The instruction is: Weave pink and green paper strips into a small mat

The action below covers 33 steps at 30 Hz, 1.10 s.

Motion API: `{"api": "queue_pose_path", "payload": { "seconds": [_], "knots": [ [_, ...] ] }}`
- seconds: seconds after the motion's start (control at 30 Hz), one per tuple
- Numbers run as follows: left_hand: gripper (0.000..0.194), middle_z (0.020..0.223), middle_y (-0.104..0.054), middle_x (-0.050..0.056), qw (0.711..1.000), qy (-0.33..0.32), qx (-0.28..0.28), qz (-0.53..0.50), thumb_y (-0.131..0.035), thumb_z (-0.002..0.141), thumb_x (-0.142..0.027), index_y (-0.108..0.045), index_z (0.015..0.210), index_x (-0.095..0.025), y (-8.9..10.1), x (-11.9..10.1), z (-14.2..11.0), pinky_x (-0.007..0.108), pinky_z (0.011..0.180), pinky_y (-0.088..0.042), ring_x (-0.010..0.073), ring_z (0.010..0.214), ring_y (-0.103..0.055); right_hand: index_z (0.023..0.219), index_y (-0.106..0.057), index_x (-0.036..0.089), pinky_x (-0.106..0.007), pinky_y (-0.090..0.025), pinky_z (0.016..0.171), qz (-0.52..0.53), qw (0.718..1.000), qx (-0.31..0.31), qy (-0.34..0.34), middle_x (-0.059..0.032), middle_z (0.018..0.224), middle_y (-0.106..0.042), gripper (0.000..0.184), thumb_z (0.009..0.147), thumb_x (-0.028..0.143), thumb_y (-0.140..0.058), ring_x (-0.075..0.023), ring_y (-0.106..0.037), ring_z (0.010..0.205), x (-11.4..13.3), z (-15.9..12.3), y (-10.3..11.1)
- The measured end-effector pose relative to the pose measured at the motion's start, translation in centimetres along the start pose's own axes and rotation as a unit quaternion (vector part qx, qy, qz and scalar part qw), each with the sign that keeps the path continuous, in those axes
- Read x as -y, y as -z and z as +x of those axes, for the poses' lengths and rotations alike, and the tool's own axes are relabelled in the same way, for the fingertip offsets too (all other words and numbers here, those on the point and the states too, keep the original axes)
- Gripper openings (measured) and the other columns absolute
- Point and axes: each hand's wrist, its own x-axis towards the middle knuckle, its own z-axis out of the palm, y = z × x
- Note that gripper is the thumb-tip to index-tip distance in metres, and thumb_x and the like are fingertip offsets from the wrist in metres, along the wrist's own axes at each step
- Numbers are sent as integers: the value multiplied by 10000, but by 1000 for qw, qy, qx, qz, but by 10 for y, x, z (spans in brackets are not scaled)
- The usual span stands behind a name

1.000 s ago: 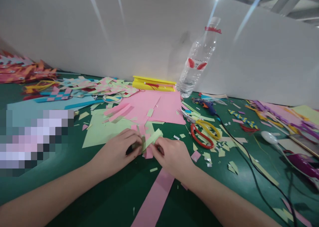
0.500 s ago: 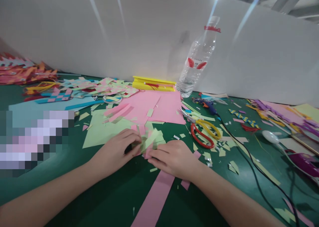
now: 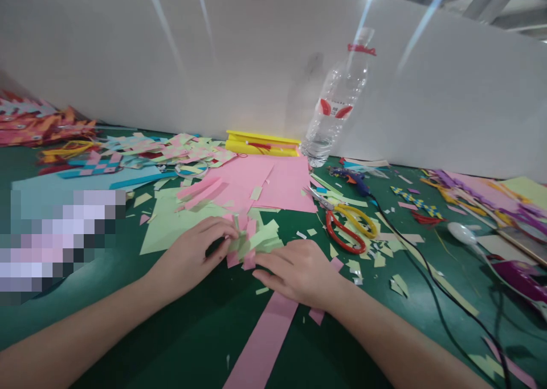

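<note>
Pink and pale green paper strips cross each other in a small woven piece [image 3: 248, 242] low over the green table, between my two hands. My left hand [image 3: 204, 248] has its fingers curled, with thumb and fingertips closed on the piece's left edge. My right hand [image 3: 297, 268] holds the right side, its bent fingers over the green strip ends; its thumb sits lower, a little apart from the fingers. Part of the green strips is hidden under the right fingers. A long pink paper strip [image 3: 265, 340] lies on the table below my right hand.
Scissors [image 3: 348, 224] with red and yellow handles lie among paper scraps at the right. Behind are pink sheets [image 3: 286, 184], a yellow folded holder [image 3: 262, 143] and a plastic bottle [image 3: 335, 104]. A black cable [image 3: 421, 252] runs down the right side. Blue paper [image 3: 85, 178] lies left.
My fingers have shifted slightly outward on the woven piece, and more of its pink strips shows. The right thumb has come away from the pink strip end. The view has moved very slightly.
</note>
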Motion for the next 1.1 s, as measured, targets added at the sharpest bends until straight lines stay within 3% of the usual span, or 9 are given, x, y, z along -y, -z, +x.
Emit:
{"api": "queue_pose_path", "payload": {
  "seconds": [0.2,0.37,0.73,0.87,1.1],
  "knots": [
    [199,1008,-641,35,1000,14,-4,22,-433,943,-356,-575,941,-215,5,3,2,327,817,-446,214,973,-573,858,-678,156,-268,-337,442,-8,999,27,32,51,567,-608,223,942,210,-478,-90,-531,477,1,-1,-3],
    [221,936,-653,14,999,12,36,34,-532,904,-427,-596,896,-216,6,4,2,348,797,-425,223,937,-571,884,-678,162,-274,-346,444,-19,998,59,22,50,566,-610,253,960,227,-445,-92,-548,485,1,-3,-7],
    [242,1063,-652,18,997,-14,54,53,-572,878,-442,-604,1023,-250,2,1,0,380,886,-426,232,1025,-572,904,-655,160,-294,-297,443,-24,993,114,2,31,579,-610,239,955,224,-431,-120,-549,502,5,-2,-8],
    [232,1065,-654,18,997,-37,61,40,-568,881,-397,-598,1061,-254,3,-2,0,366,901,-439,223,1036,-581,847,-642,171,-283,-293,432,-28,994,101,22,38,589,-615,198,941,204,-470,-106,-551,501,4,-4,-9],
    [233,1152,-631,38,994,-74,81,31,-540,904,-316,-557,1123,-240,1,-1,-2,365,947,-438,214,1099,-553,740,-635,157,-268,-255,410,-54,996,17,67,48,537,-572,223,907,98,-500,-80,-466,439,6,2,0]
  ]
}}
